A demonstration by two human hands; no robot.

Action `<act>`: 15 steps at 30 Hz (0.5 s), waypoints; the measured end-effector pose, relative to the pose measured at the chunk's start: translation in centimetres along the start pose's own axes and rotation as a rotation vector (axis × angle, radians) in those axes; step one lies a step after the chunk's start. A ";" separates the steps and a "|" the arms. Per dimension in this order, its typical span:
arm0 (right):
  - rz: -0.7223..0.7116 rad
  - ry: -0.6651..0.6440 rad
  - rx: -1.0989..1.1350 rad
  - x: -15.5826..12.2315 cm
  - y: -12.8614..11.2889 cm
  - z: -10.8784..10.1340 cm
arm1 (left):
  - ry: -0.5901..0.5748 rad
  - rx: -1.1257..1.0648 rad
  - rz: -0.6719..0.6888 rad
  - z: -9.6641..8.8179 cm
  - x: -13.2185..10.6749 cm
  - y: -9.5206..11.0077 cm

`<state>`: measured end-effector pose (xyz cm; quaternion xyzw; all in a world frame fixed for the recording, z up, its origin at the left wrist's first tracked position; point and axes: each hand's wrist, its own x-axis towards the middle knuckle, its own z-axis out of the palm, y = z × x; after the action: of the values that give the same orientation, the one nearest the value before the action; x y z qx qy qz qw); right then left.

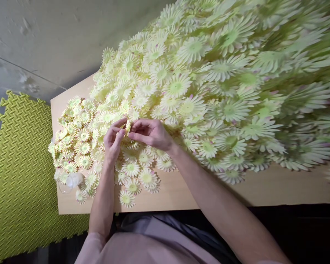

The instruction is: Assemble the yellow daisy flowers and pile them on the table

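Both hands meet over a heap of pale yellow-green artificial flower heads (pixel 176 86). Between my fingertips is one small flower head (pixel 128 126), seen edge-on. My left hand (pixel 114 139) pinches it from the left with thumb and forefinger. From the right, my right hand (pixel 151 132) has its thumb and fingers closed at the same flower head. Loose flower heads (pixel 131 169) lie on the table just below my hands. Petals and fingers partly hide the held piece, so its finer parts cannot be made out.
The heap rises high along the table's back and right side. Smaller flower heads (pixel 82 148) cluster at the left. A small clear cup (pixel 74 179) stands near the table's (pixel 165 196) front left corner. A yellow-green foam mat (pixel 22 168) lies left; a wall (pixel 57 36) stands behind.
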<state>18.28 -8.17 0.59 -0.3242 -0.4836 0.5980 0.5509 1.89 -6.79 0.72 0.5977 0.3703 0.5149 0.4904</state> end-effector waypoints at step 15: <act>-0.032 0.036 -0.096 0.1 0.0 -0.1 | -0.029 0.018 0.060 -0.1 0.1 -0.1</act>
<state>18.34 -8.05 0.58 -0.3534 -0.5069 0.5591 0.5527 1.82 -6.61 0.62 0.6202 0.3496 0.5176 0.4747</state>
